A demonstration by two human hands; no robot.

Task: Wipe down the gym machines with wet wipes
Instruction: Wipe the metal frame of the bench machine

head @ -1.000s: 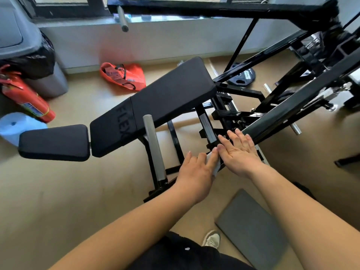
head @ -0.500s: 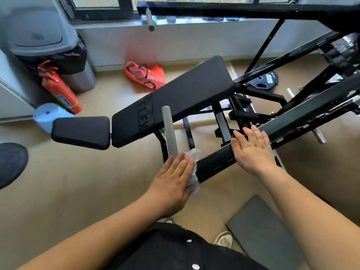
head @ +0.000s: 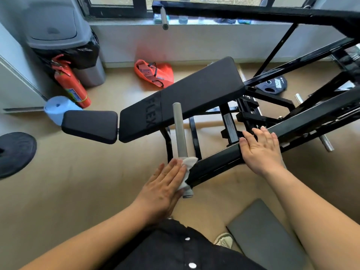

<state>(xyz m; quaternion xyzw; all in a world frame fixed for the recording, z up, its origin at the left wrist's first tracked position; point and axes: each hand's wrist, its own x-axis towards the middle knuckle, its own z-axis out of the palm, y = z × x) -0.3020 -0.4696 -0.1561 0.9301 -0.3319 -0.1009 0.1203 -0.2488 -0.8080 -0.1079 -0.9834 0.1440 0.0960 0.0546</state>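
Observation:
A black gym machine fills the middle and right of the head view, with a padded incline bench (head: 194, 94) and a long black arm beam (head: 224, 158) slanting down toward me. A grey handle bar (head: 180, 131) crosses the beam's near end. My left hand (head: 165, 186) presses a white wet wipe (head: 188, 168) flat against the beam's near end, where the grey bar meets it. My right hand (head: 261, 152) lies flat, fingers spread, on top of the beam farther up and holds nothing.
A separate black pad (head: 90, 125) sits left of the bench. Against the wall stand a grey bin (head: 64, 41), a red fire extinguisher (head: 72, 84) and a blue paper roll (head: 58, 108). An orange bag (head: 153, 75), weight plates (head: 272, 84) and a grey mat (head: 268, 234) lie on the floor.
My left hand has slid with the wipe from beside my right hand down the beam to its near end. My right hand stayed on the beam. My head has turned left.

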